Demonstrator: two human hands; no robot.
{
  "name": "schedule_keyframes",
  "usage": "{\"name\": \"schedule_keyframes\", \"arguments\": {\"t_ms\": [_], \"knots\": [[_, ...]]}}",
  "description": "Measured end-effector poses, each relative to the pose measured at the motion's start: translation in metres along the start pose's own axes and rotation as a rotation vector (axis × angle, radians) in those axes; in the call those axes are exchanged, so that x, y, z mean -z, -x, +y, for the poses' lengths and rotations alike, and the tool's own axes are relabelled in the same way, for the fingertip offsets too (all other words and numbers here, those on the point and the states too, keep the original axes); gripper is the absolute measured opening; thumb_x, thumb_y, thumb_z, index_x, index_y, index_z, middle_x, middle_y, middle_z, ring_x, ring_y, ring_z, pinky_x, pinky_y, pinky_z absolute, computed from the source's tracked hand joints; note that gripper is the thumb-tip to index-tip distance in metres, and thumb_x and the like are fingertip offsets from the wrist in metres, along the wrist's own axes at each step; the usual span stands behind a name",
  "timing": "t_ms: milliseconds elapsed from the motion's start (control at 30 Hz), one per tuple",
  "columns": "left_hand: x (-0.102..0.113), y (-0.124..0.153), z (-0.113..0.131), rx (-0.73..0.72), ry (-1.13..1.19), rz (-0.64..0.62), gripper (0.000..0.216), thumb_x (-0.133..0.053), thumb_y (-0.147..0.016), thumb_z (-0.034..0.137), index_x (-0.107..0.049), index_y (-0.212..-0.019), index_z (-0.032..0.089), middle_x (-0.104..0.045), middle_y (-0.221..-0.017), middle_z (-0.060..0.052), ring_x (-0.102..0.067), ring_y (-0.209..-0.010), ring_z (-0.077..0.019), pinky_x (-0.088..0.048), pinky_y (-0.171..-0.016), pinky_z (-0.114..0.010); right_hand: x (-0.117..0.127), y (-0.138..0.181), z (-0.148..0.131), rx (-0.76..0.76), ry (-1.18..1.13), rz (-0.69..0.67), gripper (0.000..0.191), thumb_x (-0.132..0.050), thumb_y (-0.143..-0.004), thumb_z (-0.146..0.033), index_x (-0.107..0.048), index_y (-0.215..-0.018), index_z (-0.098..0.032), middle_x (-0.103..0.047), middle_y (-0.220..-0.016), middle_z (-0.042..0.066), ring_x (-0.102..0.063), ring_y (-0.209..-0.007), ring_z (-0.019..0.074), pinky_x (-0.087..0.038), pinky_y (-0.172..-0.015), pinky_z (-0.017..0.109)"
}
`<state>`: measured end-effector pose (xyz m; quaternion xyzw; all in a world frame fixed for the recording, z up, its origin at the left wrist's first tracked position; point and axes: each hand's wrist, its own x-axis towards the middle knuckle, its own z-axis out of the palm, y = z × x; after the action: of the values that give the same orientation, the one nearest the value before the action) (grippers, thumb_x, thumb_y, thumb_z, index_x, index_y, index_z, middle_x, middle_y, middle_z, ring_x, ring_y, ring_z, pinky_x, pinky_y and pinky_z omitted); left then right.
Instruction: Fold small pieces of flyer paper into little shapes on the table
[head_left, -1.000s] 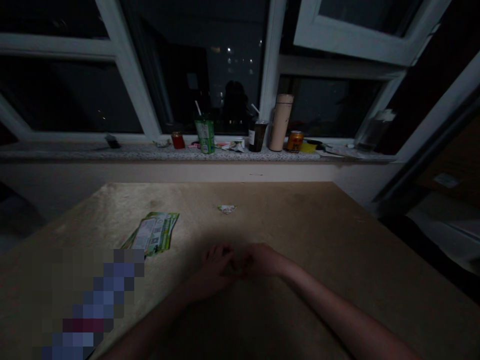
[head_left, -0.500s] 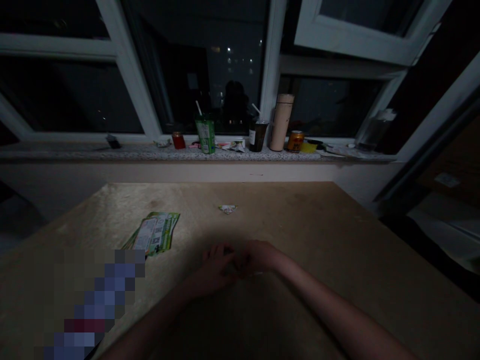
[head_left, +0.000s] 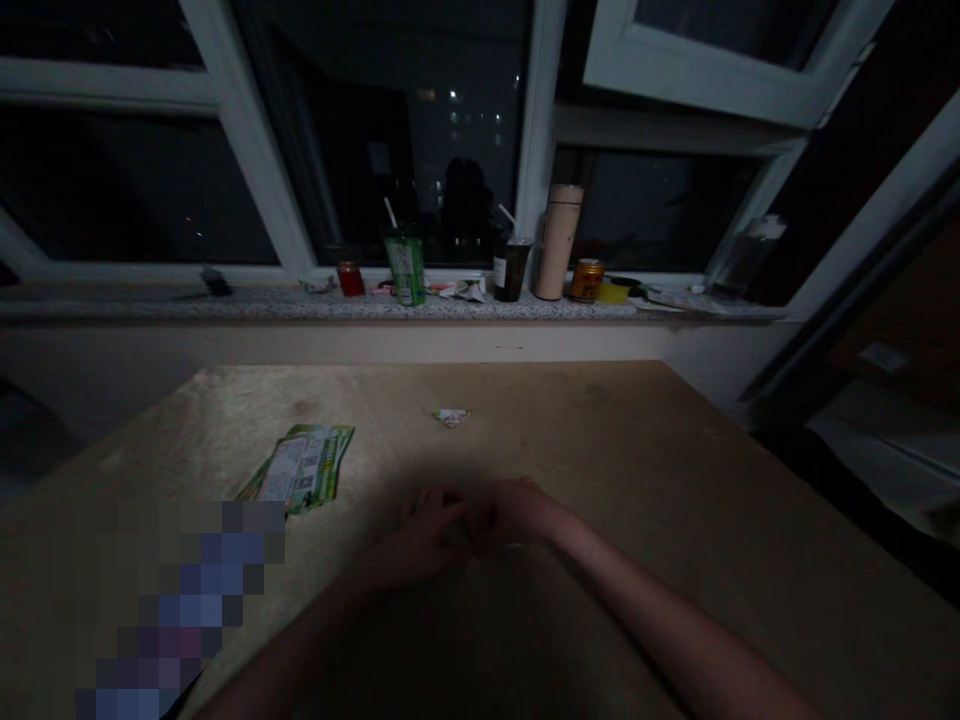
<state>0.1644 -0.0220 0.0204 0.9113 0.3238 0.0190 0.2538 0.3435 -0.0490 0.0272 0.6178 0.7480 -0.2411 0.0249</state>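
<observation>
My left hand [head_left: 429, 532] and my right hand [head_left: 520, 514] meet over the middle of the table, both in deep shadow. The fingers of my right hand are bent and pinched together against the left thumb and fingertips. A faint pale edge shows under my right hand, too dark to name. The left fingers are curled close to the tabletop. Beyond the hands lies a small folded triangular piece of printed paper or wrapper [head_left: 451, 417]. Green printed packets [head_left: 321, 470] lie overlapped to the left of my left hand.
A pixelated blue shape [head_left: 217, 580] covers the table's [head_left: 600, 430] left front. Along the windowsill [head_left: 450, 312] stand a red jar [head_left: 350, 279], a green cup with a straw [head_left: 406, 268], a dark drink cup [head_left: 511, 270], a tall pink bottle [head_left: 559, 243] and a gold can [head_left: 586, 281].
The view has shifted slightly, so the table and sill items sit a little further left. My hands keep nearly the same pose, close together.
</observation>
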Motion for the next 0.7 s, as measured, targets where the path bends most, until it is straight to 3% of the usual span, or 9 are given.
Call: {"name": "schedule_keyframes", "arguments": {"t_ms": [200, 433, 500, 567, 700], "knots": [[0.000, -0.001, -0.001, 0.000, 0.007, 0.000, 0.031, -0.065, -0.075, 0.026, -0.062, -0.106, 0.029, -0.048, -0.121, -0.004, -0.041, -0.117, -0.0304, -0.031, -0.097, -0.044, 0.000, 0.005, 0.000, 0.016, -0.027, 0.029, 0.020, -0.072, -0.067, -0.042, -0.073, -0.079, -0.027, -0.072, -0.080, 0.000, -0.065, -0.082, 0.0220, -0.040, -0.079, 0.034], [-0.004, 0.000, -0.005, 0.003, 0.004, 0.023, 0.024, -0.065, -0.076, 0.026, -0.062, -0.100, 0.027, -0.047, -0.121, -0.004, -0.038, -0.120, -0.0299, -0.028, -0.099, -0.044, -0.014, 0.020, 0.006, 0.030, -0.208, 0.138, 0.014, -0.070, -0.071, -0.035, -0.070, -0.072, -0.021, -0.067, -0.067, -0.003, -0.062, -0.071, 0.0161, -0.035, -0.083, 0.035], [-0.004, 0.000, -0.005, 0.003, 0.004, 0.019, 0.025, -0.065, -0.076, 0.024, -0.061, -0.101, 0.027, -0.047, -0.120, -0.004, -0.039, -0.119, -0.0296, -0.028, -0.098, -0.044, -0.021, 0.024, 0.013, 0.032, -0.277, 0.221, 0.011, -0.071, -0.070, -0.030, -0.068, -0.070, -0.019, -0.065, -0.067, -0.004, -0.060, -0.068, 0.0130, -0.036, -0.079, 0.030], [-0.002, 0.000, -0.004, 0.002, 0.005, 0.010, 0.027, -0.064, -0.076, 0.024, -0.061, -0.102, 0.028, -0.048, -0.119, -0.003, -0.039, -0.119, -0.0294, -0.029, -0.098, -0.044, -0.027, 0.027, 0.022, 0.047, -0.356, 0.344, 0.008, -0.071, -0.069, -0.023, -0.067, -0.073, -0.018, -0.061, -0.066, -0.004, -0.056, -0.063, 0.0112, -0.037, -0.063, 0.023], [-0.001, 0.000, -0.004, -0.001, 0.001, 0.001, 0.029, -0.063, -0.076, 0.023, -0.060, -0.104, 0.029, -0.047, -0.119, -0.003, -0.039, -0.120, -0.0290, -0.029, -0.098, -0.045, -0.032, 0.034, 0.035, 0.116, -0.417, 0.444, 0.050, -0.075, -0.063, -0.019, -0.062, -0.111, -0.022, -0.059, -0.070, -0.004, -0.054, -0.062, 0.0119, -0.036, -0.056, 0.021]]}}
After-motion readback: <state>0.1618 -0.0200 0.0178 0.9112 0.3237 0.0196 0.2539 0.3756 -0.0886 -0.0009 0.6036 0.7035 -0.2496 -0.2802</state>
